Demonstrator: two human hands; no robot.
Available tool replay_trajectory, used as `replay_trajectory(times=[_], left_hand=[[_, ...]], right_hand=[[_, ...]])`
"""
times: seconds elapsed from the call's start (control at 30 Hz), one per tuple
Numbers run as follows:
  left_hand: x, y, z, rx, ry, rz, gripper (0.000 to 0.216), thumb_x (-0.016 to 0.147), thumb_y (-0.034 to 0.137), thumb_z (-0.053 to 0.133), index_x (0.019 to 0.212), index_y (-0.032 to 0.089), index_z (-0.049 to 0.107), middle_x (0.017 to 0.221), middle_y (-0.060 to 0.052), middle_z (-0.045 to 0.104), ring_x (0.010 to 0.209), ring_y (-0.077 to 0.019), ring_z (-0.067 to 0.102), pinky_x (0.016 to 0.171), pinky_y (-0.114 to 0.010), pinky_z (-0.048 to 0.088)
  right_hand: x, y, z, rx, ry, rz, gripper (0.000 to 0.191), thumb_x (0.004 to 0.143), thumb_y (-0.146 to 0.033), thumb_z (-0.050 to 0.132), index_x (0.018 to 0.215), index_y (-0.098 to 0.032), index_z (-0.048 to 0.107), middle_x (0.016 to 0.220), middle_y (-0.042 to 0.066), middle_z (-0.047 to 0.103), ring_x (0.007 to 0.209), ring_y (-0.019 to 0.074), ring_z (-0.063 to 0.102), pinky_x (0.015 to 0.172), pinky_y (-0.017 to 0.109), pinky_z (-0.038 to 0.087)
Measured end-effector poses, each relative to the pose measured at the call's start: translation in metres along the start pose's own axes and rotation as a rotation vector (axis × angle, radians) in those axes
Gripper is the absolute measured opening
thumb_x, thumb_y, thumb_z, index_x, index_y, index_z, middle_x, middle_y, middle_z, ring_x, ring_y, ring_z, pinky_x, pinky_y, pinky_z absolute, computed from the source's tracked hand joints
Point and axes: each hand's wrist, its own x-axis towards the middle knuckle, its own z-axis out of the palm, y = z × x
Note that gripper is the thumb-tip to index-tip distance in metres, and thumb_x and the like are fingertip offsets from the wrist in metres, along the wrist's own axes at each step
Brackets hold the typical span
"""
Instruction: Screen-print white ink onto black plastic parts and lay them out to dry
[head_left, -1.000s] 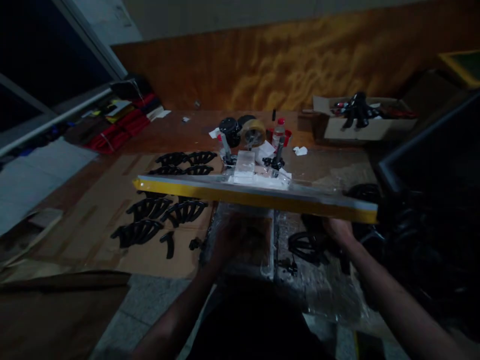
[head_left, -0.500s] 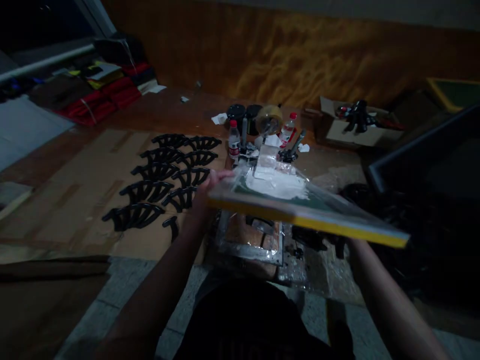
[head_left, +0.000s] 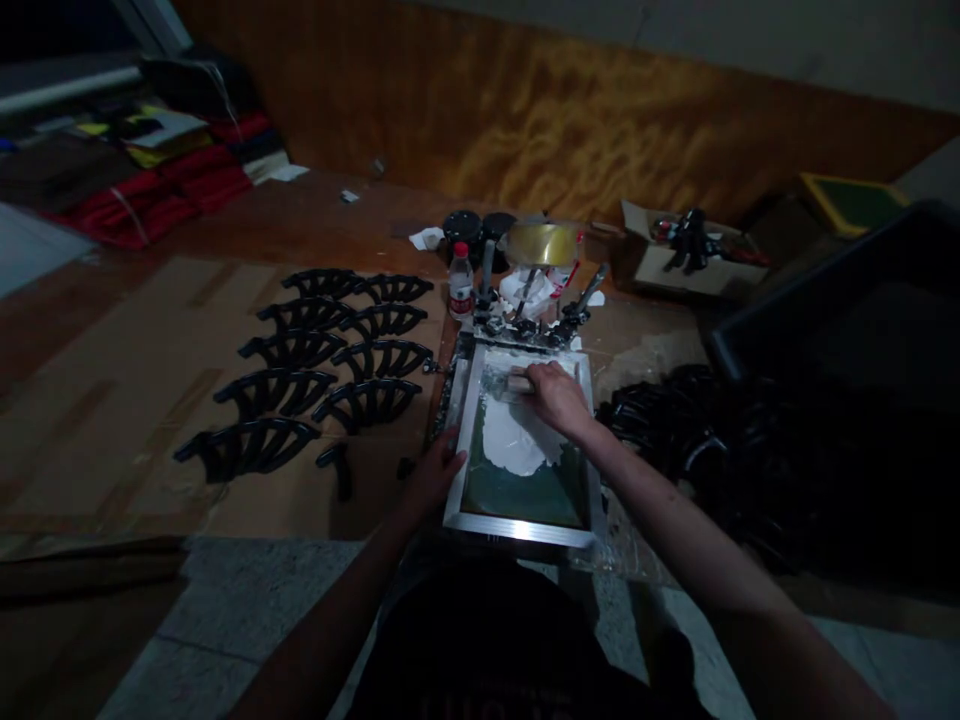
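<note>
A silk-screen frame [head_left: 523,530] with silver edges lies flat in front of me, its green mesh partly covered by a patch of white ink [head_left: 514,440]. My right hand [head_left: 557,398] is closed round a pale squeegee [head_left: 519,381] near the far part of the mesh, with white ink around it. My left hand [head_left: 437,468] is at the frame's left edge, its fingers curled against the rim. Behind the frame stands the clamp base [head_left: 525,328] with upright metal posts. What lies under the screen is hidden.
Rows of black curved parts [head_left: 281,350] lie on cardboard at left. More black parts [head_left: 675,420] are heaped at right beside a dark bin [head_left: 825,300]. A red-capped bottle [head_left: 460,285], tape roll [head_left: 544,243] and open carton [head_left: 694,265] stand behind.
The raised, tilted screen frame has come down flat. My right hand has left the frame's near right side and is now on the squeegee. My left hand has lowered with the frame.
</note>
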Motion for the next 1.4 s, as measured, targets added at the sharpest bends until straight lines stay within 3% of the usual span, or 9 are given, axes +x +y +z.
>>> replay_trajectory(times=[0.1,0.3,0.5,0.67,0.77,0.9,1.07,1.27,1.4], left_hand=[[-0.001,0.002,0.0,-0.018,-0.012,-0.014,0.057,0.086,0.033,0.053,0.139,0.013,0.049,0.107,-0.011,0.072,0.096,-0.0241,0.067,0.086,-0.038,0.052],[-0.003,0.004,0.001,-0.003,-0.028,-0.026,0.059,0.087,0.035,0.051,0.14,0.011,0.047,0.11,-0.013,0.071,0.096,-0.0233,0.067,0.087,-0.036,0.052],[0.0,-0.007,0.002,0.002,-0.006,-0.018,0.057,0.087,0.038,0.053,0.139,0.015,0.05,0.102,-0.01,0.073,0.094,-0.0244,0.068,0.086,-0.037,0.052],[-0.001,-0.006,0.002,-0.001,-0.027,-0.004,0.058,0.088,0.039,0.051,0.14,0.013,0.048,0.119,-0.013,0.069,0.103,-0.0247,0.066,0.092,-0.037,0.051],[-0.002,-0.001,0.001,0.003,-0.028,-0.01,0.056,0.088,0.037,0.051,0.139,0.014,0.05,0.122,-0.012,0.068,0.106,-0.0241,0.065,0.095,-0.037,0.049],[-0.003,0.002,0.001,-0.042,-0.03,-0.038,0.056,0.087,0.037,0.053,0.139,0.015,0.05,0.116,-0.011,0.071,0.102,-0.0237,0.067,0.09,-0.037,0.052],[-0.002,0.001,0.001,-0.029,-0.002,-0.019,0.055,0.085,0.037,0.055,0.135,0.014,0.054,0.11,-0.01,0.073,0.096,-0.0236,0.068,0.087,-0.037,0.053],[-0.009,0.021,-0.01,0.0,-0.02,-0.019,0.066,0.083,0.043,0.056,0.141,0.015,0.048,0.083,-0.004,0.072,0.074,-0.0208,0.066,0.069,-0.032,0.052],[-0.017,0.056,-0.025,-0.063,0.05,0.029,0.05,0.085,0.047,0.052,0.125,0.018,0.063,0.097,-0.006,0.073,0.087,-0.022,0.066,0.076,-0.033,0.053]], right_hand=[[-0.007,0.0,-0.002,-0.029,-0.159,0.061,0.018,0.087,-0.027,0.056,0.1,-0.018,0.065,0.102,0.01,0.07,0.096,0.023,0.063,0.08,0.026,0.044],[-0.024,-0.004,0.01,-0.147,-0.084,0.176,0.021,0.089,-0.025,0.051,0.103,-0.015,0.062,0.104,0.014,0.068,0.098,0.0254,0.062,0.077,0.03,0.044],[-0.053,-0.024,0.032,-0.091,-0.072,-0.213,0.016,0.084,-0.011,0.051,0.095,-0.014,0.063,0.094,0.013,0.065,0.096,0.0257,0.055,0.084,0.033,0.043],[-0.075,-0.01,0.026,-0.025,-0.169,-0.47,0.018,0.082,-0.009,0.053,0.096,-0.015,0.063,0.097,0.01,0.066,0.093,0.0237,0.054,0.081,0.033,0.043],[-0.065,-0.004,0.019,0.082,-0.175,-0.458,0.02,0.076,-0.006,0.055,0.092,-0.016,0.063,0.092,0.008,0.065,0.092,0.0226,0.054,0.078,0.032,0.043],[-0.058,-0.009,0.03,0.079,-0.007,-0.325,0.019,0.08,-0.006,0.051,0.093,-0.014,0.063,0.095,0.012,0.062,0.095,0.0247,0.051,0.079,0.034,0.043],[-0.079,-0.004,0.044,0.149,-0.011,-0.462,0.024,0.079,-0.008,0.053,0.099,-0.014,0.063,0.094,0.011,0.062,0.092,0.0246,0.05,0.08,0.034,0.044],[-0.019,0.001,0.003,0.147,0.037,-0.142,0.047,0.09,-0.025,0.054,0.137,-0.017,0.051,0.112,0.012,0.065,0.102,0.0247,0.058,0.085,0.031,0.045],[0.007,0.041,-0.037,0.091,0.189,0.138,0.055,0.094,-0.042,0.051,0.145,-0.024,0.044,0.114,0.011,0.066,0.098,0.0274,0.062,0.081,0.034,0.047]])
